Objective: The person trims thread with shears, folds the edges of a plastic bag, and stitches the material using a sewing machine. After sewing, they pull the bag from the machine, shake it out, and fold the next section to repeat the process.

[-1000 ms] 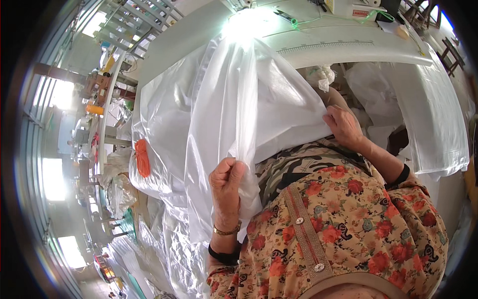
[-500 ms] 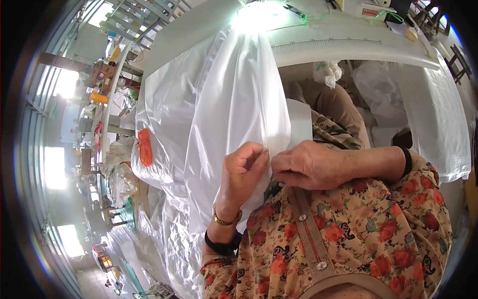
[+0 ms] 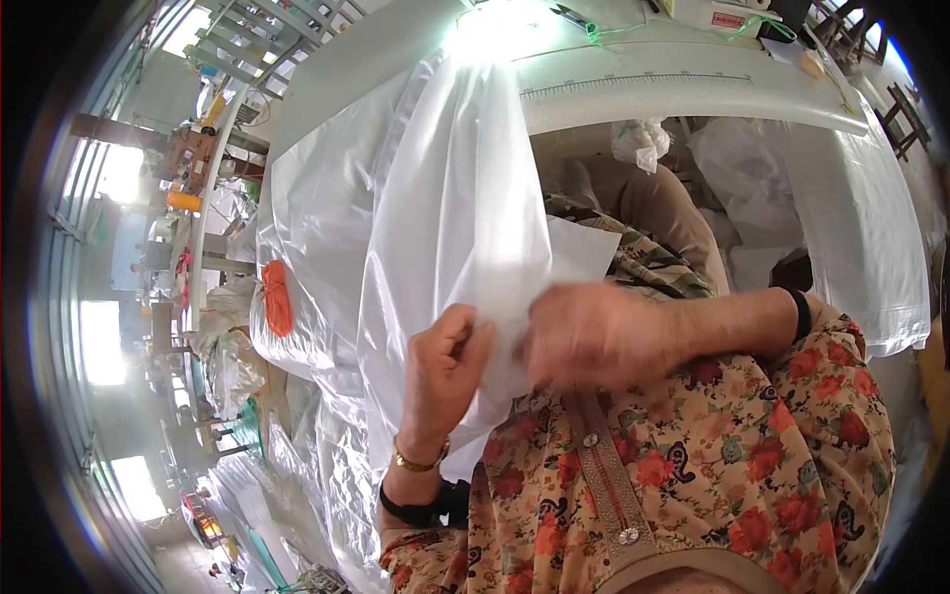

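Note:
A long sheet of thin, shiny white fabric (image 3: 435,198) runs from under a bright lamp down to my lap, gathered in folds. My left hand (image 3: 445,371) is closed in a pinch on its near edge, thumb against the fingers. Beside it, on the right, my right hand (image 3: 599,337) is close to the same edge. Motion smears its fingers, so whether they grip the fabric does not show. A loose white flap (image 3: 582,247) of sheet sticks out just above my right hand.
Beyond the fabric is a pale work table (image 3: 693,94) with a ruler scale along its edge. An orange cord bundle (image 3: 278,299) lies on shiny white material at left. A crumpled white bag (image 3: 641,144) hangs under the table edge. More white sheeting (image 3: 861,238) drapes at right.
My left hand has moved slightly left and down with the fabric edge. My right hand has blurred with motion, and a wider gap separates the two hands. The loose flap now juts out to the right.

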Tool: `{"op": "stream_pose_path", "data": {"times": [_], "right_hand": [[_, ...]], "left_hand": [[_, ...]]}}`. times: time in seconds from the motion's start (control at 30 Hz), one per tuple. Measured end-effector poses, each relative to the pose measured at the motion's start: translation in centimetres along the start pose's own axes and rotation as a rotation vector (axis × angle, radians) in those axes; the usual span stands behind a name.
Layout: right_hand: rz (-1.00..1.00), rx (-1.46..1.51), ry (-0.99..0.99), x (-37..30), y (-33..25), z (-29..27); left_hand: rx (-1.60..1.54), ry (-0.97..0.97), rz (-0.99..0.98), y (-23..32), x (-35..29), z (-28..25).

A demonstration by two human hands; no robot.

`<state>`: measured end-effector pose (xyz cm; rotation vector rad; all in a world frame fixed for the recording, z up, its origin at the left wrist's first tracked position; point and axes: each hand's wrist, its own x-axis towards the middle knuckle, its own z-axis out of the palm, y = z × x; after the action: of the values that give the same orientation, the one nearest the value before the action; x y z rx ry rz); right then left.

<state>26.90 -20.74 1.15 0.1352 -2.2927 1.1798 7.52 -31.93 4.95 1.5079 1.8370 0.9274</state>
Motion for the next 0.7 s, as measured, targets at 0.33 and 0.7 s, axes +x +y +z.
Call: {"op": "stream_pose_path", "data": {"times": [0.33,0.7], "right_hand": [[0.358,0.311,0.102,11.5,12.7,6.1],[-0.123,0.116,0.415,8.5,17.5,11.6]], "left_hand": [[0.589,0.018,0.3,9.9,2.7,-7.1],[0.775,-0.273,0.483,1.4,1.1,-0.9]]}}
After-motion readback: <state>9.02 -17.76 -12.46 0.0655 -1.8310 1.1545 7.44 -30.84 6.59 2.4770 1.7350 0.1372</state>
